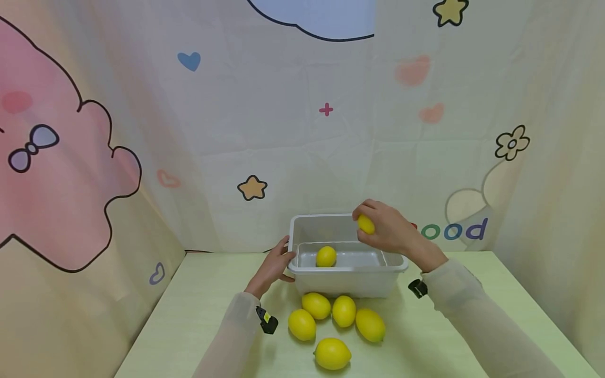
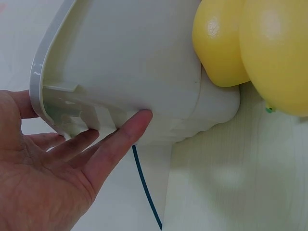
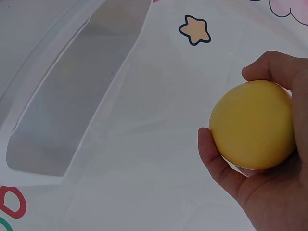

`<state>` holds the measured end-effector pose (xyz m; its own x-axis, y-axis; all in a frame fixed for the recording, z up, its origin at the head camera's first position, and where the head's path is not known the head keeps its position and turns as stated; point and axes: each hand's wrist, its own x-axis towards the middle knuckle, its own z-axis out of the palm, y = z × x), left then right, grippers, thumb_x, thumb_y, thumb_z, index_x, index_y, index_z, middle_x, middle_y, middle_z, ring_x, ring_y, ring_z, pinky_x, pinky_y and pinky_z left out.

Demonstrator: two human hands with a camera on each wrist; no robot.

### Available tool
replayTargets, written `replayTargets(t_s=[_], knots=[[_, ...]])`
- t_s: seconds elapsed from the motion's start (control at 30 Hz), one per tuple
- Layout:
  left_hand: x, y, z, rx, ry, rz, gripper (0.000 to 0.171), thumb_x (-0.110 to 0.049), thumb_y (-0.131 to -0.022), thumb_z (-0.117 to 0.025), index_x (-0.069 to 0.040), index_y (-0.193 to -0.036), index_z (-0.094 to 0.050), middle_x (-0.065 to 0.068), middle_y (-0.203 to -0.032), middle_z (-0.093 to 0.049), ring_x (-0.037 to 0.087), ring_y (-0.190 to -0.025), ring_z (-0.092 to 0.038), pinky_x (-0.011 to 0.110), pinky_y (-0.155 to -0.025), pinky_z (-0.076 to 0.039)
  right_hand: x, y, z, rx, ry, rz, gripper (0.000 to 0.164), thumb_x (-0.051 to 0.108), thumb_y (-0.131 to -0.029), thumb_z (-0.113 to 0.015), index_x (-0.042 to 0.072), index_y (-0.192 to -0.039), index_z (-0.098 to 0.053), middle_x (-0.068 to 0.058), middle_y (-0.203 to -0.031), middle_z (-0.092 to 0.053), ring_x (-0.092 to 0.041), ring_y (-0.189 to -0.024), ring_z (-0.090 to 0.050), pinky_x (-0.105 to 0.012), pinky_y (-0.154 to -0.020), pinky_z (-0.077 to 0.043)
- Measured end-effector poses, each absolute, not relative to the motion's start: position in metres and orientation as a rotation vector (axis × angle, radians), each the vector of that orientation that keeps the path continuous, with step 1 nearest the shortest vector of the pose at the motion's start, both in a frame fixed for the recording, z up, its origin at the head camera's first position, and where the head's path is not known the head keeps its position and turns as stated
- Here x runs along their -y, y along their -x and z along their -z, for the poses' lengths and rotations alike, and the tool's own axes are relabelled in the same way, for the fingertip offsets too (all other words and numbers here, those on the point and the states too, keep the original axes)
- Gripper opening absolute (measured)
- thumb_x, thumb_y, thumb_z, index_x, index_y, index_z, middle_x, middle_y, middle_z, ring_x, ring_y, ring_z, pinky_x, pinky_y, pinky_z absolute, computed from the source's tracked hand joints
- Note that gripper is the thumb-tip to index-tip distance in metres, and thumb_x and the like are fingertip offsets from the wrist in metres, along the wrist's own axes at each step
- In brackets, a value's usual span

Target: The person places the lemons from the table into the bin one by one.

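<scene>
Hanging over the bin [image 1: 345, 284], a lemon [image 1: 366, 224] is clasped by the curled right hand [image 1: 388, 230], bin mouth lying below the grip, wall leftward held by the left hand [image 1: 273, 266].

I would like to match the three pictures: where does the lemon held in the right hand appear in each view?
Head: the held lemon is just right of and below centre, in the right hand.
Left wrist: not in this picture.
Right wrist: right of centre, about mid-height.
Shared landmark: the pale bin, seen in all three views.
</scene>
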<state>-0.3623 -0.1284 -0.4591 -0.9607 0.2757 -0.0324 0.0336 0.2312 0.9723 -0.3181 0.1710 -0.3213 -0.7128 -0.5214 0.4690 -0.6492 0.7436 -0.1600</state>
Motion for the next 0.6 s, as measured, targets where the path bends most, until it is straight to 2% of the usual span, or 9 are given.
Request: replayTargets(t_s=[0.13,0.37,0.6], knots=[[0.128,0.363,0.459,-2.302,-0.277,-1.804,0.062,-0.027,-0.103,-0.047,-0.026,-0.158,-0.019,0.019,-0.158,-0.031,0.046,-0.133,-0.047,0.047,-0.07,-0.062,-0.172,0.322,0.321,2.578,-0.881,-0.44,0.022,0.015,-0.083,-0.067,0.01,-0.104,-0.066,-0.009,-0.111,-0.064,-0.023,-0.087,-0.056,-0.029,-0.067,-0.048],[0.128,0.362,0.458,-2.323,-0.295,-1.797,0.063,-0.026,-0.103,-0.047,-0.021,-0.159,-0.017,0.022,-0.158,-0.031,0.047,-0.134,-0.045,0.049,-0.075,-0.061,-0.174,0.329,0.32,2.653,-0.824,-0.436,0.024,0.017,-0.084,-0.067,0.009,-0.107,-0.066,-0.011,-0.115,-0.064,-0.024,-0.087,-0.056,-0.028,-0.07,-0.049],[0.128,0.362,0.458,-2.304,-0.268,-1.805,0.061,-0.028,-0.103,-0.046,-0.024,-0.158,-0.019,0.02,-0.159,-0.03,0.046,-0.134,-0.045,0.049,-0.075,-0.061,-0.177,0.34,0.321,2.702,-0.794,-0.425,0.024,0.017,-0.084,-0.067,0.009,-0.107,-0.066,-0.01,-0.111,-0.064,-0.022,-0.082,-0.053,-0.027,-0.067,-0.047]])
